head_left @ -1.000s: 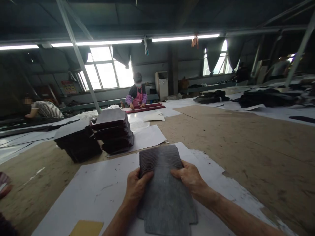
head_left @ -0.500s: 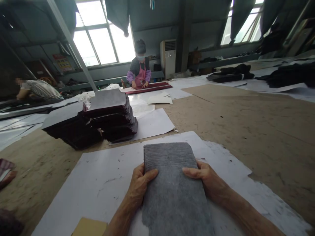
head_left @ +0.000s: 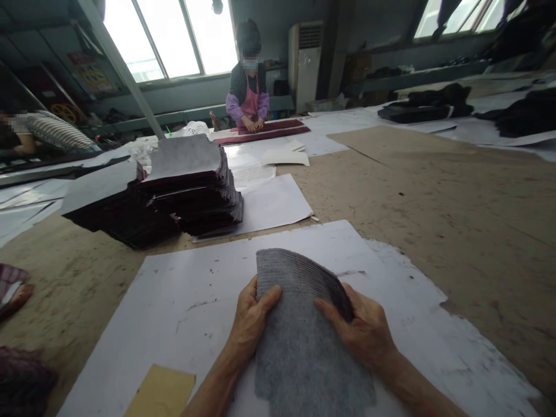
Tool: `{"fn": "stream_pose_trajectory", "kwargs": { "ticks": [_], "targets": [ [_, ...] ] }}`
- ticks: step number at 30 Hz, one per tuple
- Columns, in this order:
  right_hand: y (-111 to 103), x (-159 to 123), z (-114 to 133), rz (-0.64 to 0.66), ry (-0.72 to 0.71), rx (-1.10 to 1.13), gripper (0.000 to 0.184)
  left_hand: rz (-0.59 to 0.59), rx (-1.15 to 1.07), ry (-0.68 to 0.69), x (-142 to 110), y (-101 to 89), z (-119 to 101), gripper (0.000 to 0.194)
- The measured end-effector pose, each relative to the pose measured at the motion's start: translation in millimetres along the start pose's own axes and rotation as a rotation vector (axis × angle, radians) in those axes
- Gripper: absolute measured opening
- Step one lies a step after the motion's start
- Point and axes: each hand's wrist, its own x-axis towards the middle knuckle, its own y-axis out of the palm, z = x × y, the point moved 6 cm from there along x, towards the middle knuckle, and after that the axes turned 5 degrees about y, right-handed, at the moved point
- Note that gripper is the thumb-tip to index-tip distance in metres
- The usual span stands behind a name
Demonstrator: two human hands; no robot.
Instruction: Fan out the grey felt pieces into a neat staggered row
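Grey felt piece: a grey, fuzzy, ribbed-edged felt-like fabric piece (head_left: 304, 336), the main thing in hand, lies near and central on the white paper sheet, between both hands.
Long axis: runs near to far, straight away from the person; the far end arches up off the paper in a curved hump, the near end lies flat.
Worktop: a wide brown board worktop (head_left: 434, 191) stretches far and right, with a large white paper sheet (head_left: 182, 301) spread over its near part.
Dark stacks: two tall piles of dark maroon and grey cut fabric pieces (head_left: 174, 185) stand far left of the hands, well apart from the grey piece.
Co-worker: a person in a pink apron (head_left: 249, 98) bends over a long red strip at the far side; a sleeve in stripes shows at the far left.
Left hand: the left hand (head_left: 252, 324) grips the left edge of the grey piece, thumb on top, fingers tucked under.
Right hand: the right hand (head_left: 365, 336) clasps the right edge the same way, level with the left; neither is nearer.
Card: a small tan card (head_left: 160, 394) lies near left, just beside the left forearm.
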Motion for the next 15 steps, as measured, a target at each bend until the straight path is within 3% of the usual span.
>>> {"fn": "stream_pose_trajectory", "kwargs": {
  "ticks": [1, 3, 6, 9, 12, 15],
  "targets": [
    [-1, 0, 1, -0.012, 0.005, 0.012, 0.025, -0.008, 0.005, 0.003, 1, -0.8, 1, 0.025],
    [1, 3, -5, 0.037, 0.153, 0.135, 0.027, -0.009, -0.013, 0.035, 1, -1.3, 2, 0.026],
    [12, 3, -20, 0.239, 0.508, 0.537, 0.035, 0.001, -0.057, 0.113, 1, -0.2, 1, 0.027],
    [18, 0, -23, 0.349, 0.644, 0.835, 0.041, 0.005, -0.071, 0.148, 0, 1.3, 0, 0.027],
    [9, 1, -26, 0.215, 0.528, 0.710, 0.032, 0.040, -0.073, 0.133, 2, 2.1, -1, 0.027],
    [-1, 3, -15, 0.092, 0.186, 0.453, 0.023, 0.094, -0.068, 0.092, 4, 1.4, 0, 0.026]
  ]
}}
